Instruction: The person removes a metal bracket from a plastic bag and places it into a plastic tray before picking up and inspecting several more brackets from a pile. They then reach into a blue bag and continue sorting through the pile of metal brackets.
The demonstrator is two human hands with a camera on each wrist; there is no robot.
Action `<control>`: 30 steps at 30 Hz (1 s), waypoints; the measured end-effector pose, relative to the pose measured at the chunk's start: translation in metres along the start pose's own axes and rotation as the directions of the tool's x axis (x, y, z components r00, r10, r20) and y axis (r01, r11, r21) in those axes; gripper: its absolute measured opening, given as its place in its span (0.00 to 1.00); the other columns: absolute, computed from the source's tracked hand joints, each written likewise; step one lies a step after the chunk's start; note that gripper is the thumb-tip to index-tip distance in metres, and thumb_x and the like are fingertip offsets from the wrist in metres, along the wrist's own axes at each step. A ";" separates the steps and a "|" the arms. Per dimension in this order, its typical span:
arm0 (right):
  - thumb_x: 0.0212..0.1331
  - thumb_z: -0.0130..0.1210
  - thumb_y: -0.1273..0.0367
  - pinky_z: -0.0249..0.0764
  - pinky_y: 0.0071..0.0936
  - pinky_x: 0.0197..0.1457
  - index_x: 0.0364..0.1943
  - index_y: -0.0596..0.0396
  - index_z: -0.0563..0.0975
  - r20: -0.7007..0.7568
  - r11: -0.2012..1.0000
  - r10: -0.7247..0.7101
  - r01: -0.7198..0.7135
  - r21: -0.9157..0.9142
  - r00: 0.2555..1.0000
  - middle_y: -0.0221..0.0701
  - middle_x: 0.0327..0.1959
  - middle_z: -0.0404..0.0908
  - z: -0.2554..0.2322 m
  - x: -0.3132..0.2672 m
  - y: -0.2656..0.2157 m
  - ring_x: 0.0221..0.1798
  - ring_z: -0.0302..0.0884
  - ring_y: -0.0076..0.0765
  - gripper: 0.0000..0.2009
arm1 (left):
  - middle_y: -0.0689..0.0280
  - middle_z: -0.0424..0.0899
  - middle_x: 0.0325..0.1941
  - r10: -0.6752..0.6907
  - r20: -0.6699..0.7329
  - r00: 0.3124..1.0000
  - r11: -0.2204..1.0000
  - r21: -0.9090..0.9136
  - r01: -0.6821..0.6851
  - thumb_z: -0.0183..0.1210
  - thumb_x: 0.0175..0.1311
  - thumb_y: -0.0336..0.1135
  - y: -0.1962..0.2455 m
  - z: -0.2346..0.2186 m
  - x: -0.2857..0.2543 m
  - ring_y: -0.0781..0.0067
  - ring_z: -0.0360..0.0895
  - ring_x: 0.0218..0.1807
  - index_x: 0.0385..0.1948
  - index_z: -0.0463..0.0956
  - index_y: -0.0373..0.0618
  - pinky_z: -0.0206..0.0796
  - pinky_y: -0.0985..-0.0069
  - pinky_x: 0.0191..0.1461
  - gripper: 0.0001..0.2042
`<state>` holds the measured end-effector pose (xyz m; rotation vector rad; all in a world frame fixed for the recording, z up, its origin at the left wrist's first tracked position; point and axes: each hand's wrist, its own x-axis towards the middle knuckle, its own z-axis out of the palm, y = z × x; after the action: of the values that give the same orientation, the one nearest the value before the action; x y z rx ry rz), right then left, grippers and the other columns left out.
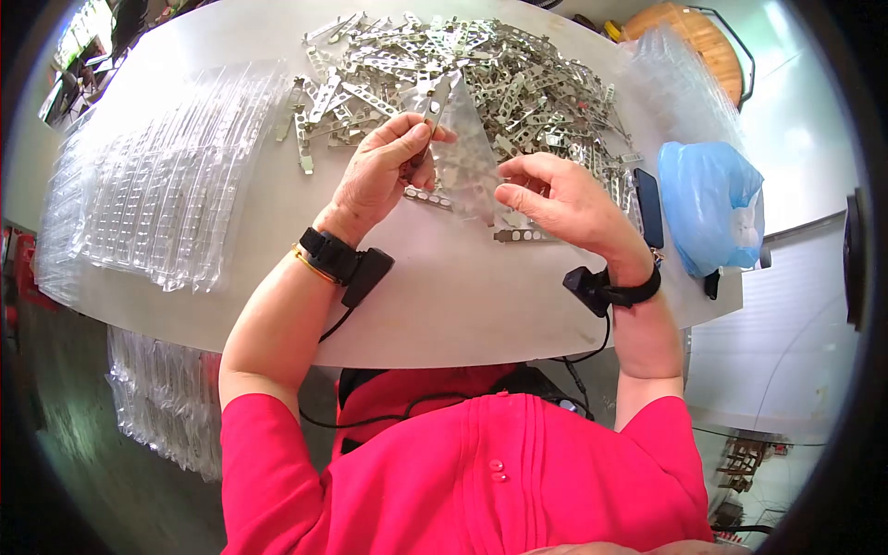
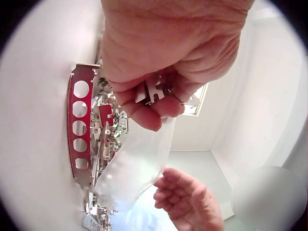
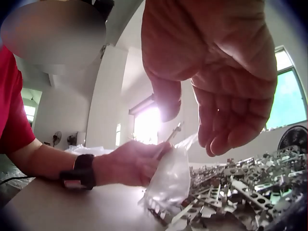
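Between thumb and fingers, the left hand (image 1: pixel 388 171) grips a metal bracket (image 1: pixel 435 109) with round holes, and a clear plastic bag (image 1: pixel 467 162) hangs beside its fingers. In the left wrist view small metal ends (image 2: pixel 155 90) show inside the curled fingers of the left hand (image 2: pixel 168 53). The right hand (image 1: pixel 560 199) is just right of the bag, fingers loosely bent, holding nothing; the right wrist view shows the right hand (image 3: pixel 216 72) with a gap between thumb and fingers. Single brackets (image 1: pixel 523 236) lie on the table below the hands.
A large heap of metal brackets (image 1: pixel 546 92) covers the table's far middle. Stacked clear plastic packs (image 1: pixel 171 176) lie left, with more plastic (image 1: pixel 680 79) at the far right. A phone (image 1: pixel 648 208) and a blue bag (image 1: pixel 708 203) are on the right. Cables run from both wrists.
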<state>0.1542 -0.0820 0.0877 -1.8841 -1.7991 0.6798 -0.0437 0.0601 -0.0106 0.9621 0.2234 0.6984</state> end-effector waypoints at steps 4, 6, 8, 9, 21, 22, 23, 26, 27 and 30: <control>0.62 0.60 0.66 0.74 0.24 0.40 0.43 0.65 0.82 0.096 0.973 0.061 -0.080 0.215 0.994 0.32 0.33 0.83 0.007 0.009 0.009 0.35 0.77 0.22 0.14 | 0.69 0.78 0.32 -0.004 -0.035 0.999 1.000 0.003 0.004 0.51 0.76 0.39 -0.001 0.003 -0.001 0.83 0.64 0.22 0.41 0.76 0.43 0.67 0.77 0.34 0.10; 0.63 0.59 0.68 0.73 0.23 0.40 0.42 0.65 0.82 0.120 0.960 0.079 -0.108 0.260 0.990 0.30 0.31 0.84 0.006 0.011 0.011 0.34 0.76 0.20 0.12 | 0.68 0.79 0.35 -0.005 -0.016 1.000 1.000 -0.020 0.004 0.51 0.76 0.39 -0.003 0.001 0.000 0.83 0.64 0.22 0.41 0.75 0.42 0.67 0.77 0.35 0.10; 0.63 0.60 0.69 0.72 0.20 0.36 0.39 0.63 0.83 0.036 0.946 0.100 -0.106 0.305 0.994 0.24 0.28 0.82 0.004 0.010 0.013 0.31 0.74 0.15 0.10 | 0.67 0.80 0.35 -0.009 -0.025 1.000 1.000 -0.011 0.008 0.52 0.75 0.39 -0.004 -0.001 0.000 0.82 0.68 0.23 0.41 0.76 0.42 0.68 0.78 0.33 0.10; 0.63 0.60 0.69 0.72 0.20 0.36 0.39 0.63 0.83 0.030 0.947 0.100 -0.105 0.303 0.994 0.24 0.28 0.82 0.002 0.010 0.016 0.31 0.74 0.15 0.10 | 0.67 0.82 0.36 -0.012 -0.037 0.999 1.000 -0.004 0.012 0.53 0.75 0.39 -0.004 -0.002 0.001 0.82 0.72 0.24 0.42 0.76 0.42 0.68 0.79 0.32 0.10; 0.62 0.65 0.59 0.64 0.12 0.27 0.34 0.55 0.79 -0.321 0.741 0.253 0.030 0.670 0.913 0.18 0.24 0.76 -0.005 0.015 0.050 0.25 0.71 0.11 0.13 | 0.63 0.81 0.27 -0.125 0.015 0.992 0.985 0.125 0.122 0.50 0.76 0.38 -0.004 0.018 -0.006 0.80 0.70 0.22 0.40 0.75 0.42 0.66 0.81 0.28 0.10; 0.62 0.65 0.59 0.65 0.12 0.27 0.35 0.55 0.79 -0.341 0.732 0.269 0.039 0.681 0.901 0.19 0.24 0.76 -0.004 0.015 0.050 0.24 0.70 0.11 0.14 | 0.64 0.79 0.25 -0.138 0.057 0.989 0.978 0.164 0.127 0.49 0.76 0.38 -0.004 0.022 -0.009 0.80 0.70 0.22 0.40 0.75 0.42 0.63 0.82 0.27 0.10; 0.62 0.66 0.58 0.65 0.12 0.27 0.35 0.55 0.79 -0.362 0.725 0.272 0.058 0.686 0.892 0.19 0.23 0.76 -0.003 0.015 0.049 0.24 0.70 0.11 0.14 | 0.65 0.78 0.24 -0.162 0.080 0.984 0.968 0.205 0.142 0.49 0.76 0.38 -0.004 0.025 -0.010 0.80 0.70 0.22 0.40 0.75 0.42 0.61 0.83 0.26 0.10; 0.62 0.66 0.58 0.65 0.12 0.27 0.35 0.55 0.79 -0.415 0.729 0.277 0.092 0.679 0.866 0.19 0.22 0.76 -0.002 0.014 0.048 0.24 0.70 0.11 0.15 | 0.69 0.75 0.22 -0.208 0.153 0.966 0.945 0.287 0.158 0.48 0.76 0.39 -0.003 0.034 -0.014 0.82 0.65 0.21 0.41 0.75 0.41 0.56 0.84 0.26 0.11; 0.62 0.65 0.58 0.65 0.13 0.27 0.34 0.55 0.79 -0.447 0.743 0.270 0.111 0.660 0.853 0.19 0.22 0.76 0.000 0.014 0.045 0.24 0.69 0.11 0.14 | 0.69 0.75 0.22 -0.213 0.166 0.963 0.938 0.310 0.154 0.48 0.76 0.39 -0.003 0.036 -0.016 0.82 0.65 0.21 0.41 0.75 0.41 0.56 0.85 0.26 0.11; 0.62 0.65 0.59 0.66 0.13 0.28 0.33 0.56 0.79 -0.527 0.801 0.224 0.153 0.578 0.820 0.19 0.22 0.75 0.005 0.014 0.036 0.24 0.69 0.11 0.14 | 0.70 0.74 0.22 -0.220 0.184 0.958 0.931 0.334 0.149 0.48 0.77 0.39 -0.005 0.038 -0.016 0.83 0.65 0.21 0.42 0.75 0.42 0.55 0.85 0.26 0.11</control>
<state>0.1800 -0.0704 0.0607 -1.4589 -0.9927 0.5241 -0.0358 0.0225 0.0052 1.2994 0.2331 0.3819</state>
